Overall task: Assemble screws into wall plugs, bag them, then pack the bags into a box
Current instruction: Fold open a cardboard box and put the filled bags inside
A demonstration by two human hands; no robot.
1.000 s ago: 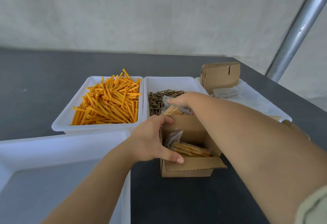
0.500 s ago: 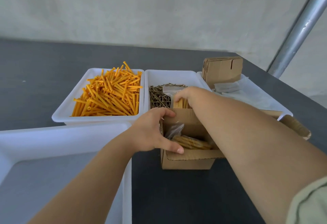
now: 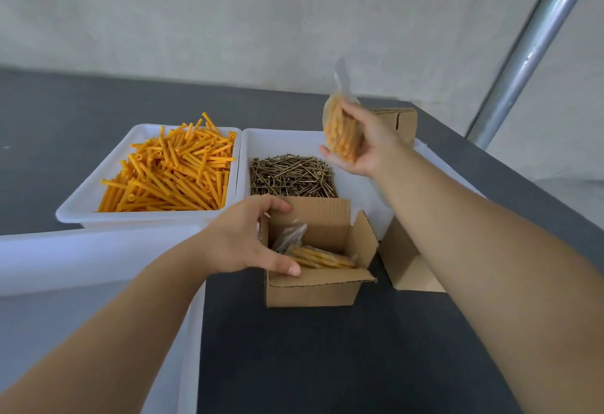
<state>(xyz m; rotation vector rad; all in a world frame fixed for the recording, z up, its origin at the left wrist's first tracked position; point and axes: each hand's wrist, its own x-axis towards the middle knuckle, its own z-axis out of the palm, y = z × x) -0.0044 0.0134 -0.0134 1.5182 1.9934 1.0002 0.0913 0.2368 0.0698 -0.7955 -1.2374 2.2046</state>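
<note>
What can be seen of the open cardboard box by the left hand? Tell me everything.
The cardboard box is small, brown and corrugated, standing upright on the dark table with its flaps open. Clear bags of plugs lie inside. The left hand grips its left wall, thumb on the near flap.

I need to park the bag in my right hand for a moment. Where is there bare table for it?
Bare dark table lies in front of the open cardboard box, between the big white bin and the right forearm. More lies far left, beyond the wall plug tray. Around the screw tray and both boxes it is crowded.
</note>
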